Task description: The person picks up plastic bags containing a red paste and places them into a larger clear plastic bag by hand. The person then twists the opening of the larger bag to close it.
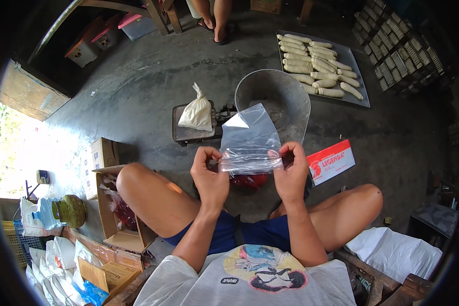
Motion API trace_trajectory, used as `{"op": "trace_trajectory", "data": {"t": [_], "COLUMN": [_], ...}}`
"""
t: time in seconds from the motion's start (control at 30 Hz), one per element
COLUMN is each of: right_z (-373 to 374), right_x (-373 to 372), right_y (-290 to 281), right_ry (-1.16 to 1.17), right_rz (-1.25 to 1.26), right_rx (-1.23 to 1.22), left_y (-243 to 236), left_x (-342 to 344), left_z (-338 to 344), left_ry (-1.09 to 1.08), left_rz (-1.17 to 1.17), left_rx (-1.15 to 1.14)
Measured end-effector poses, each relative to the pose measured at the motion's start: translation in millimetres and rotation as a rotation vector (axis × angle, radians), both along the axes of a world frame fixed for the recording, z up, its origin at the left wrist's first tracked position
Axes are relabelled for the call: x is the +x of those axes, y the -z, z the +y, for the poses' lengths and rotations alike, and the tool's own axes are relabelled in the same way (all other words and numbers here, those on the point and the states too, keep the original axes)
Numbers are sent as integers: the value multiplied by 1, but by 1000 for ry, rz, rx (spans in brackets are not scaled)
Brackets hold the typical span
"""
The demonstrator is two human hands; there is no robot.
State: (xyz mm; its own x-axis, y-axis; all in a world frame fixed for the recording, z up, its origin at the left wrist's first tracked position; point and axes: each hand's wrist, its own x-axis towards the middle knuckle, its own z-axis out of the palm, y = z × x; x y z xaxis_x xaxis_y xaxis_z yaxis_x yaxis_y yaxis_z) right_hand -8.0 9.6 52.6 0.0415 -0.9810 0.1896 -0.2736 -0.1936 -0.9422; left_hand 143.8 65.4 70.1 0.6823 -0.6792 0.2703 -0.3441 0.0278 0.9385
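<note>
Between my hands a clear plastic bag (251, 137) is stretched, its near end gathered in folds. My left hand (209, 171) pinches the left side of the folds, and my right hand (290, 171) pinches the right side. Beyond the bag stands a grey metal bucket (298, 109), partly hidden by the plastic. Left of it, a knotted bag of pale powder (196, 115) rests on the flat plate of a weighing scale (181, 133). Something red and shiny (250, 181) shows below the bag, mostly covered by it.
A metal tray (359, 84) of pale dough-like rolls lies at the far right. A red and white box (331, 162) is right of my hands. At my left, an open carton (125, 239) holds dark red bags beside a green gas cylinder (70, 210). Another person's feet (219, 33) stand at the back.
</note>
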Motion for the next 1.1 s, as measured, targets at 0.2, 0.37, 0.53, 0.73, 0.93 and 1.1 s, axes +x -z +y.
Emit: {"op": "trace_trajectory", "data": {"t": [0.2, 0.37, 0.53, 0.73, 0.93, 1.1], "right_z": [4, 15, 29, 24, 20, 20], "right_x": [-11, -33, -52, -29, -9, -1], "right_y": [-16, -37, -22, -73, -41, -22], "right_ry": [-67, -591, -782, -561, -48, -36], "right_rz": [-151, -953, -1097, -699, -1, 192], "right_rx": [122, 707, 722, 422, -183, -218], "left_y": [-1, -24, -22, -34, -27, -5], "left_x": [10, 15, 54, 36, -8, -8], "left_z": [18, 10, 12, 18, -1, -15], "left_ry": [442, 767, 1483, 1114, 438, 104], "left_rz": [1221, 1338, 887, 961, 300, 218], "left_rx": [-86, 42, 45, -92, -18, -169]}}
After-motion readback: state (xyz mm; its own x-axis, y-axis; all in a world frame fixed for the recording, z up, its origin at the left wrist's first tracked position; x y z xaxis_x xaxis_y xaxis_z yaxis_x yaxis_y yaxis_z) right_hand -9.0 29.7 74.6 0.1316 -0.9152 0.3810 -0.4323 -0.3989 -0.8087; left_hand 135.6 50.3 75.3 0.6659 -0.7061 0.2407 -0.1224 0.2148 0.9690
